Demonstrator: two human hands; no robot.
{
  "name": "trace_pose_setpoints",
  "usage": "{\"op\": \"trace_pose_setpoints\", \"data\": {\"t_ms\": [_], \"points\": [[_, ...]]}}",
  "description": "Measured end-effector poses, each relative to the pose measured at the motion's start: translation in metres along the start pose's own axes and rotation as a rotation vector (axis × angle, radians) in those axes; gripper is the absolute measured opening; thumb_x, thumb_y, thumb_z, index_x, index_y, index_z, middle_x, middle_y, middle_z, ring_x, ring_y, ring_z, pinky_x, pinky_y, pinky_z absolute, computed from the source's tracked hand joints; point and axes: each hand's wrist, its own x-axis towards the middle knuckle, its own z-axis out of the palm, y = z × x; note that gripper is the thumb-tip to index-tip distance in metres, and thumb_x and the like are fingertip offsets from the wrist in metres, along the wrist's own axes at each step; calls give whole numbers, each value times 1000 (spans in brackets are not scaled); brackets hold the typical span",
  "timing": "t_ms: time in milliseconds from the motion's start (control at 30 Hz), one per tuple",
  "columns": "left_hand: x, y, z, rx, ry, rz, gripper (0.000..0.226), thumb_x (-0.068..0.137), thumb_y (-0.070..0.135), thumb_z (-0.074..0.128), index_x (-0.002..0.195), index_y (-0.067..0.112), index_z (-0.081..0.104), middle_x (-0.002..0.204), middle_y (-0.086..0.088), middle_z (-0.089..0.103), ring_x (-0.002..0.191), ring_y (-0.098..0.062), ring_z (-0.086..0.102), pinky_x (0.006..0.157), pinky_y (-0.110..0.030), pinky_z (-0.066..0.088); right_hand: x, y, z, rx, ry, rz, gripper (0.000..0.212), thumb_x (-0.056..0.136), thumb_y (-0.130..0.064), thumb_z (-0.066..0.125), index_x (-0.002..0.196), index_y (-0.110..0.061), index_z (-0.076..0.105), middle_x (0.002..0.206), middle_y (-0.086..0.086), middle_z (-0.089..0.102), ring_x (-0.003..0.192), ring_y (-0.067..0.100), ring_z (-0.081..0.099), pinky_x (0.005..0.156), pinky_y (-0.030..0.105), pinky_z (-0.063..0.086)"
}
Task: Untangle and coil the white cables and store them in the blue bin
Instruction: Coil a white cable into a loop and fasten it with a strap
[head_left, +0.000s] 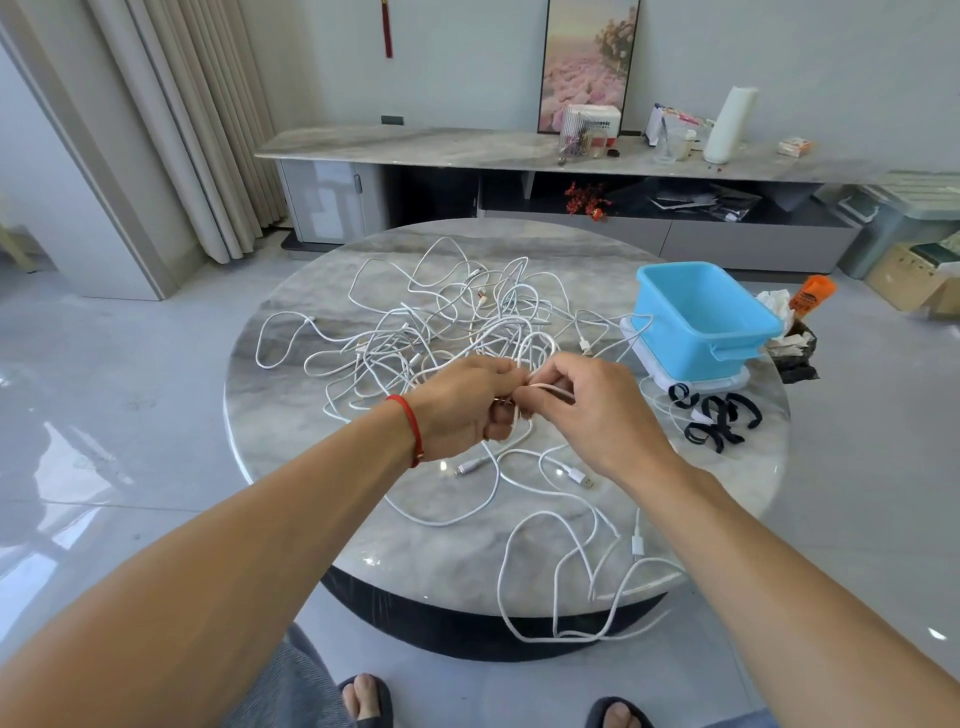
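Note:
A tangle of white cables (447, 322) spreads across the middle of the round marble table (311, 415). More loops hang over the near edge (571, 597). My left hand (462, 410) and my right hand (587, 410) meet above the table's centre. Both pinch the same strands of white cable between curled fingers. The blue bin (701, 322) stands at the right side of the table on a white lid, and it looks empty.
Black hook-and-loop straps (717, 415) lie in front of the bin. A black trash bag with an orange bottle (810, 296) sits beyond the table's right edge. A long low cabinet (519, 150) runs along the far wall. My feet in slippers show below.

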Motion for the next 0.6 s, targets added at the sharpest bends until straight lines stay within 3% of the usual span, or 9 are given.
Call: {"op": "trace_pose_setpoints", "data": {"t_ms": [133, 233, 300, 433, 600], "points": [[-2, 5, 3, 20, -78, -58, 36, 109, 26, 34, 103, 2, 61, 75, -12, 57, 59, -15, 37, 53, -25, 28, 3, 3, -1, -67, 25, 47, 34, 82, -46, 83, 78, -23, 59, 56, -15, 62, 56, 5, 52, 59, 30, 40], [-2, 6, -1, 85, -111, -75, 40, 108, 32, 40, 107, 2, 67, 73, -3, 47, 57, -10, 36, 55, -24, 25, 6, 4, -5, 13, 38, 105, 36, 82, -45, 83, 93, -23, 56, 70, -7, 59, 65, 10, 54, 60, 29, 39], [-2, 6, -5, 176, -104, -14, 36, 107, 26, 44, 111, -2, 67, 64, 3, 36, 56, -8, 32, 56, -24, 24, 8, 6, -12, 70, 21, 134, 30, 85, -38, 82, 96, -25, 58, 77, 1, 65, 70, 16, 61, 64, 31, 46], [-1, 4, -12, 237, -21, 49, 28, 108, 21, 44, 92, 11, 64, 58, 7, 33, 55, -7, 29, 53, -22, 22, 6, 13, -28, 31, 20, 135, 12, 89, -26, 80, 86, -22, 69, 74, -1, 70, 67, 15, 66, 70, 33, 54], [1, -1, -5, 326, 12, 150, 29, 109, 23, 41, 98, 7, 64, 57, 8, 36, 51, -6, 32, 51, -19, 30, 5, 5, -23, 396, 114, 387, 10, 83, -25, 87, 78, -22, 78, 65, -11, 68, 61, 4, 59, 65, 25, 54]]}}
